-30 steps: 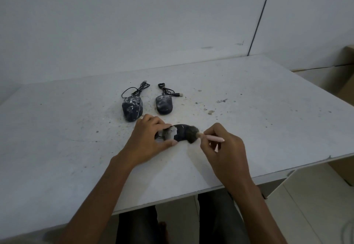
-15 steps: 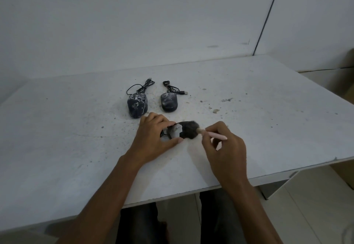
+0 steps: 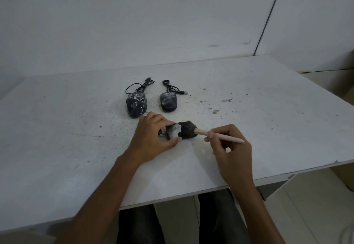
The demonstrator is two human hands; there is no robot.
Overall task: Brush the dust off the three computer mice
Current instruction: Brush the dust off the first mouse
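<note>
My left hand (image 3: 153,138) grips a black, dust-smeared computer mouse (image 3: 174,132) lying sideways on the white table (image 3: 67,147). My right hand (image 3: 232,151) holds a brush (image 3: 220,135) with a pink handle and dark round bristles; the bristles rest on the right end of the held mouse. Two more dusty black mice sit further back with coiled cables: a larger one (image 3: 136,105) on the left and a smaller one (image 3: 168,101) on the right.
Dust specks and small stains are scattered over the table around the mice. The table's near edge (image 3: 191,195) runs just in front of my arms, and my legs show below it. A wall stands behind the table, and cardboard boxes (image 3: 348,94) sit at the far right.
The brush head has stayed on the held mouse while my right hand pulled a little to the right, showing more of the handle. My head view shifted slightly. The two back mice have not moved.
</note>
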